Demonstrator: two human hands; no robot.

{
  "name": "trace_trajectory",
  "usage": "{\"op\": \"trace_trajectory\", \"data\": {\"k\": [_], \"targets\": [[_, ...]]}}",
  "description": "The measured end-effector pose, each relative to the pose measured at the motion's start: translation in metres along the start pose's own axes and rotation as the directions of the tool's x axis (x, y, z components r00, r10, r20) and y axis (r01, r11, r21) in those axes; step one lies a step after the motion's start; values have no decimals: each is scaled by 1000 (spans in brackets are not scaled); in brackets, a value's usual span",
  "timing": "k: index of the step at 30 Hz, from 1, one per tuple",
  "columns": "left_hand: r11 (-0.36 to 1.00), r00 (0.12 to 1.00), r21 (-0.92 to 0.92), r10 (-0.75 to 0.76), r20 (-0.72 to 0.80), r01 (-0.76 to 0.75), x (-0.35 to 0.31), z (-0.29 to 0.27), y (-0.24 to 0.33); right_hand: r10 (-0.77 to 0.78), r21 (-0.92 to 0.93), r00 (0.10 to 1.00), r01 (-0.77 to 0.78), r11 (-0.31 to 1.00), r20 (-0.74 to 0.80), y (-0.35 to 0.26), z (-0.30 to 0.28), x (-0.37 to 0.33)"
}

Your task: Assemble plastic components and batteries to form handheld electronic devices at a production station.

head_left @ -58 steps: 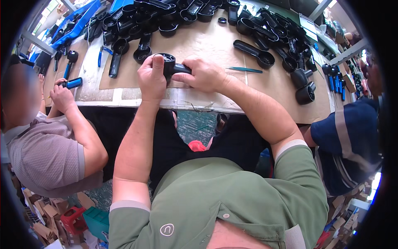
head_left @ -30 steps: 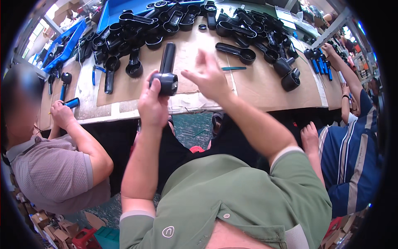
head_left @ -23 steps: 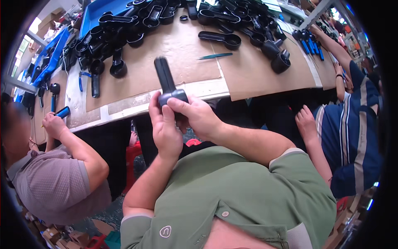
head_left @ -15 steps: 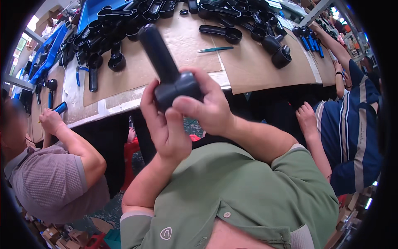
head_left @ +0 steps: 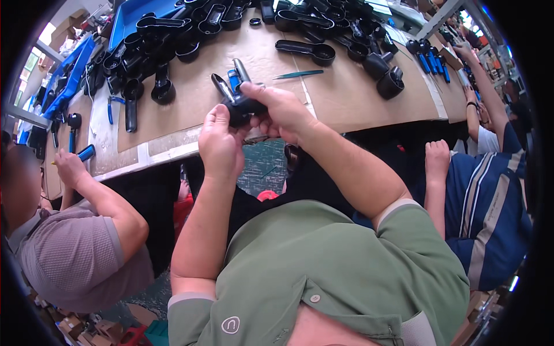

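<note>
Between my two hands is a black plastic tool housing (head_left: 235, 111) with a round head and a handle. The handle's two halves stand apart at the far end, and a blue part (head_left: 234, 79) shows between them. My left hand (head_left: 219, 138) is closed on the left side of the head, its fingers partly hidden. From the right, my right hand (head_left: 283, 113) grips the same piece, with the thumb on top near the handle's base. A pair of teal tweezers (head_left: 298, 74) lies beyond my right hand, below a loose black housing half (head_left: 306, 51).
Black housing parts (head_left: 167, 43) are heaped along the table's far side, beside a blue tray (head_left: 135, 20). Blue-handled pliers (head_left: 111, 108) lie at the left. Blue and black tools (head_left: 430, 57) stand at the right. People work on both sides, one arm (head_left: 92, 184) close by.
My hands have moved away from my body and lower over the table edge with the housing. The handle, closed before, now shows its halves apart with blue inside.
</note>
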State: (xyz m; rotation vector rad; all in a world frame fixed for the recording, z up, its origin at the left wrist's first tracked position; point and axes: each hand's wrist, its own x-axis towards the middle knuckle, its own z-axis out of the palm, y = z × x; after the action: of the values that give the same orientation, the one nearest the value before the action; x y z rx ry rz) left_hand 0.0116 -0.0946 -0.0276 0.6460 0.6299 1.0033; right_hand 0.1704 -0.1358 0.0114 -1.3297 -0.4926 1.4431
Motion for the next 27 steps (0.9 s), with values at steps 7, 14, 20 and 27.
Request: {"op": "trace_trajectory", "data": {"k": [7,14,20,27], "targets": [[947,988,-309,-117,-100,81,8,-10,21,93,261,994,-103,960,53,-2,-25,10],[987,994,-157,6,-109,-24,40,-36,35,-26,291,996,1,957,84,0,-48,11],[976,976,220,52,-211,-5,81,-24,61,-116,334,967,35,942,227,4,-44,11],[676,966,728,246,-77,-114,44,-15,69,-171,440,954,47,897,247,26,-23,15]]}}
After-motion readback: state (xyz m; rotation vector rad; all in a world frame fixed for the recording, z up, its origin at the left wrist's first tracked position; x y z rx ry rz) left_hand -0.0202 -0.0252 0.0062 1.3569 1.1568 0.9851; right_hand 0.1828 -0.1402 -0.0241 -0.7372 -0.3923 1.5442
